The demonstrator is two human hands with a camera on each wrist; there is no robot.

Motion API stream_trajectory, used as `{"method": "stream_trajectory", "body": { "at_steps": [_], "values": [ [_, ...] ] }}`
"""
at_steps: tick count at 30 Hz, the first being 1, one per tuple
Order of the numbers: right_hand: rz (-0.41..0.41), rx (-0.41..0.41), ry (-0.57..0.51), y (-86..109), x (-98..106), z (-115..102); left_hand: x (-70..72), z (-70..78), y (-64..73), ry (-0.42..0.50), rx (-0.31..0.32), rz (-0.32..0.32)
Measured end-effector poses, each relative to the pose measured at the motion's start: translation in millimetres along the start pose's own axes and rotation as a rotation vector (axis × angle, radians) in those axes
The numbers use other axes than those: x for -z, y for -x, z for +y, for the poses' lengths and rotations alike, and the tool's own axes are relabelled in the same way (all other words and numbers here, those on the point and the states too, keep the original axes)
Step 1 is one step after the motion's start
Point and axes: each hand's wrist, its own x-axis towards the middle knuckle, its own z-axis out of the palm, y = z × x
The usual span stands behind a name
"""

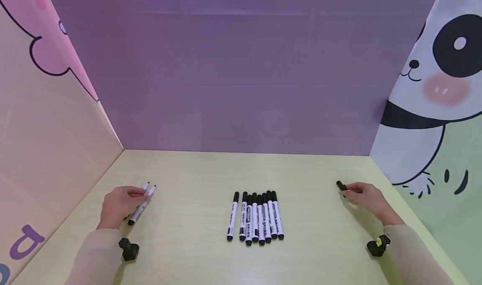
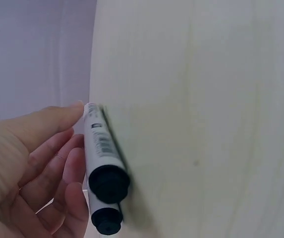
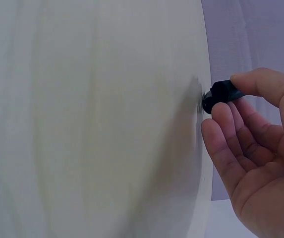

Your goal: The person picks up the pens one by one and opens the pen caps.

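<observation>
My left hand (image 1: 121, 205) is at the left of the table with two uncapped white markers (image 1: 140, 211), their dark tips pointing away and to the right. In the left wrist view, the thumb and fingers pinch the white marker barrels (image 2: 98, 141), and two black rear ends face the camera. Over on the right, my right hand (image 1: 367, 198) pinches small black marker caps (image 1: 340, 185). Two caps (image 3: 222, 91) seem to sit together at the fingertips in the right wrist view, partly covered by the fingers.
A row of several capped white markers (image 1: 260, 220) lies mid-table, black caps facing away. The pale wooden table (image 1: 188, 180) meets a purple back wall (image 1: 241, 80). Printed panels stand on both sides, including a panda panel (image 1: 433, 142). Each wrist wears a black camera mount (image 1: 129, 249).
</observation>
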Motion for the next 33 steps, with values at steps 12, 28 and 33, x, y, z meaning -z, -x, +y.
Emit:
{"method": "stream_trajectory", "body": {
  "at_steps": [12, 28, 33],
  "values": [
    [-0.041, -0.024, 0.010, 4.9, 6.4, 3.1, 4.5, -9.6, -2.3, 0.018, -0.015, -0.035],
    [-0.059, -0.062, 0.076, 3.1, 5.9, 5.7, 5.4, -4.2, -1.7, 0.046, 0.007, -0.062],
    [-0.059, -0.061, 0.083, 3.4, 7.0, 5.5, 7.4, -2.0, -0.5, 0.049, 0.010, -0.073]
  ]
}}
